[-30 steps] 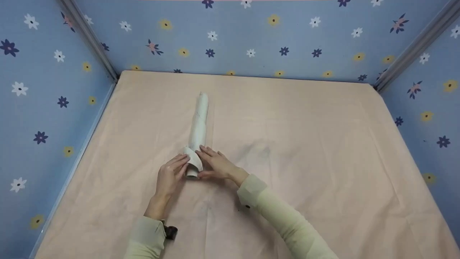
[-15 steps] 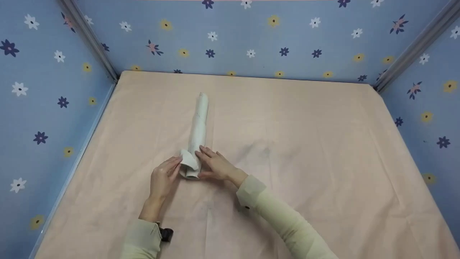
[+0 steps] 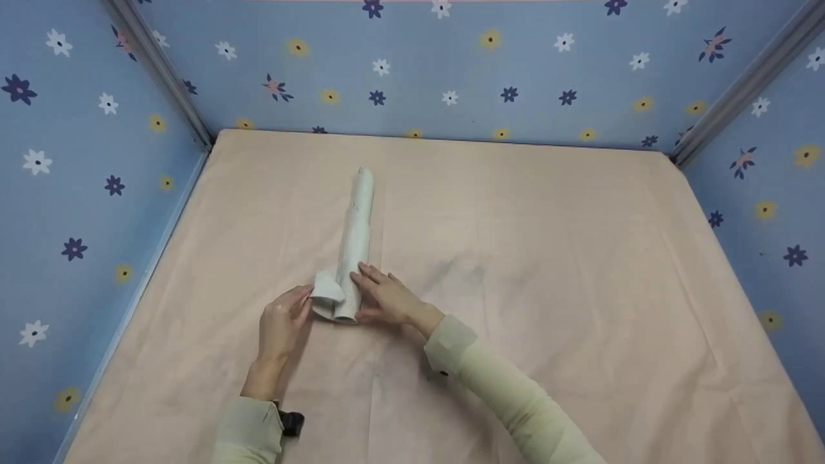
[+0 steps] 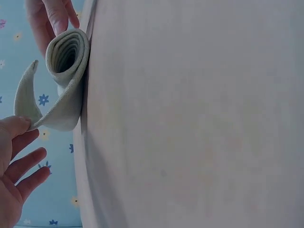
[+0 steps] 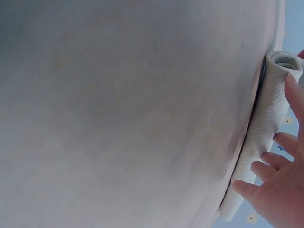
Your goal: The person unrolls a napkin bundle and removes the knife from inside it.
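A pale, whitish-green cloth point(image 3: 358, 235) lies rolled into a long tube on the table, pointing away from me. Its near end shows coiled layers around a hollow in the left wrist view. From that end a loose flap point(image 3: 327, 288) curls out to the left. My left hand point(image 3: 277, 325) pinches the flap's edge between thumb and fingertips, its other fingers spread point(image 4: 29, 167). On the roll's right side rests my right hand point(image 3: 394, 299), fingers extended along it; in the right wrist view its fingertips point(image 5: 242, 187) touch the cloth and the thumb lies by the coiled end.
A peach cloth point(image 3: 548, 258) with creases and a few grey smudges covers the table. Blue flowered panels point(image 3: 419, 64) stand behind it and at both sides, joined by grey corner posts point(image 3: 164, 71). A black strap device point(image 3: 292, 423) sits on the left wrist.
My left hand has moved left, drawing the flap away from the roll's near end, so it stands out further. My right hand and the rest of the roll stay in place.
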Action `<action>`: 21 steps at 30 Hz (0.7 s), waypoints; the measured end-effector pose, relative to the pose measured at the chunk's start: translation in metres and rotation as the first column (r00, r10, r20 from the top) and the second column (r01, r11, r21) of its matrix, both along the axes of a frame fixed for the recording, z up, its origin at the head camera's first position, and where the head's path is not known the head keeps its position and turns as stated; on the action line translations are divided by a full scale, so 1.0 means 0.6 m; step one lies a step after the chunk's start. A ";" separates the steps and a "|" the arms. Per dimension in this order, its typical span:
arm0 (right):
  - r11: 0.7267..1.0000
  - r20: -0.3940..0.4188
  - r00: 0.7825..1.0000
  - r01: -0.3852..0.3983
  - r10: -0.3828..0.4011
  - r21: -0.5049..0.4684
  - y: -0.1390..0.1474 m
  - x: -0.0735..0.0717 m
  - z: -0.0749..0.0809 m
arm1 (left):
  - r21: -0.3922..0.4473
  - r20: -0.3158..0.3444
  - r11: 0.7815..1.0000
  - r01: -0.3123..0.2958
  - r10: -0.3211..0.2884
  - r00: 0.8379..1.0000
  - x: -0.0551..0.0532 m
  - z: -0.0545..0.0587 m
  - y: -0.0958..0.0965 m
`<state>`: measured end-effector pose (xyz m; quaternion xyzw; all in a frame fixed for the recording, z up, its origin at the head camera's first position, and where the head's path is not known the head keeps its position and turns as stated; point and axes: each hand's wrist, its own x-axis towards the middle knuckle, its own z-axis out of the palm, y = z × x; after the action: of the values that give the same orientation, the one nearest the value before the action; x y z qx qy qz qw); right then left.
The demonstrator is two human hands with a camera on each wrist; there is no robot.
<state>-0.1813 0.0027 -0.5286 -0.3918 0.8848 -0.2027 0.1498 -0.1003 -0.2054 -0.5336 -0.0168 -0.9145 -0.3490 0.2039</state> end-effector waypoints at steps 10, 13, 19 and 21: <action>1.000 0.007 1.000 -0.005 0.005 0.000 0.001 0.002 0.000 | -0.005 0.029 0.999 -0.047 0.047 0.998 0.004 0.005 -0.004; 1.000 0.014 1.000 -0.012 0.012 0.003 0.001 0.003 0.002 | 0.004 -0.015 0.999 -0.032 0.032 0.999 0.005 0.005 -0.005; 1.000 0.023 1.000 -0.020 0.020 -0.006 0.000 0.006 0.008 | -0.011 -0.080 0.999 -0.039 0.038 0.996 0.001 0.006 -0.003; 1.000 0.023 0.999 -0.022 0.022 -0.009 -0.001 0.006 0.009 | -0.014 -0.099 0.999 -0.051 0.049 0.994 -0.001 0.007 -0.001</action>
<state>-0.1775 0.0018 -0.5234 -0.3999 0.8777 -0.2095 0.1606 -0.1011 -0.2060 -0.5292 -0.0127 -0.9063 -0.3349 0.2574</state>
